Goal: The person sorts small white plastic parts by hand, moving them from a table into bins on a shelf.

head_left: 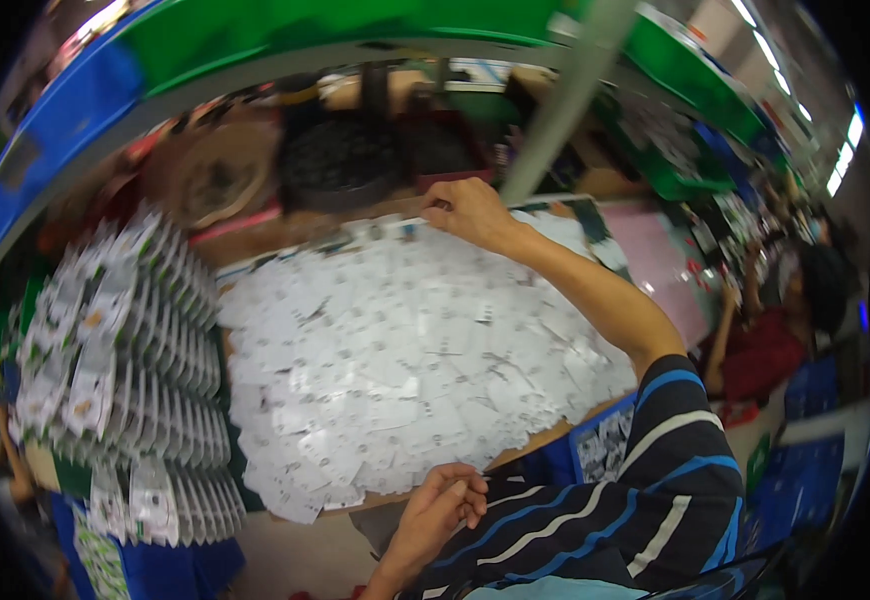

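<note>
A wide heap of small white paper tags [405, 350] covers the wooden table [530, 445] in front of me. My right hand [465, 210] reaches to the far edge of the heap with its fingers curled down onto the tags there; whether it grips one is not clear. My left hand [440, 505] rests at the near edge of the heap, fingers loosely bent, just touching the nearest tags. My right arm wears a dark sleeve with blue and white stripes.
Fanned rows of white and green packets [125, 370] stand at the left. Dark round trays [340, 160] sit beyond the heap. A grey pole [560, 95] rises at the back. Another person in red [775, 340] works at the right beside blue crates [800, 480].
</note>
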Motion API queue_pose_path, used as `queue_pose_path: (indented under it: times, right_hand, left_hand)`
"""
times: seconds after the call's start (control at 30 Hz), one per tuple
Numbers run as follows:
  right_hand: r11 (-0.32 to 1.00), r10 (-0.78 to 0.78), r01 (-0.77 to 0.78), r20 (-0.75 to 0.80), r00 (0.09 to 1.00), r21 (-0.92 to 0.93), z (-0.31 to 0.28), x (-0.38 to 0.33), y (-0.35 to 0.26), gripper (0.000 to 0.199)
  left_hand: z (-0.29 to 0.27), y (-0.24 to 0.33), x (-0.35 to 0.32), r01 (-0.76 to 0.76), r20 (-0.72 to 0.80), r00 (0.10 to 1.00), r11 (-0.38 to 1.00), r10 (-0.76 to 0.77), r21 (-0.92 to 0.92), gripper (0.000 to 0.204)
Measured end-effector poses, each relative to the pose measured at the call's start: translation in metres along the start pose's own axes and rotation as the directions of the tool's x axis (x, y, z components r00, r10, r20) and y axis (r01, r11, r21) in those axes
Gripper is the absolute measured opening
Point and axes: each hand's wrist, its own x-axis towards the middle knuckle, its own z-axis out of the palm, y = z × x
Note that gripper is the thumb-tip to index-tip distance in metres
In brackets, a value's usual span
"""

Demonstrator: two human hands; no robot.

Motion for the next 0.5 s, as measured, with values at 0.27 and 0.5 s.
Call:
queue_pose_path:
  times: [0.27, 0.5]
  right_hand:
    - [0.978, 0.202, -0.208, -0.138, 0.97, -0.028, -0.112, -0.108, 0.084, 0.017]
    - [0.973, 0.146, -0.168, -0.143, 0.979, -0.16, -0.1, -0.133, 0.124, 0.012]
  left_hand:
    - [0.012, -0.024, 0.015, 0.049, 0.09, 0.994, 0.996, -0.055, 0.07, 0.029]
    - [0.032, -0.025, 0.026, 0.092, 0.12, 0.986, 0.979, -0.115, 0.182, 0.032]
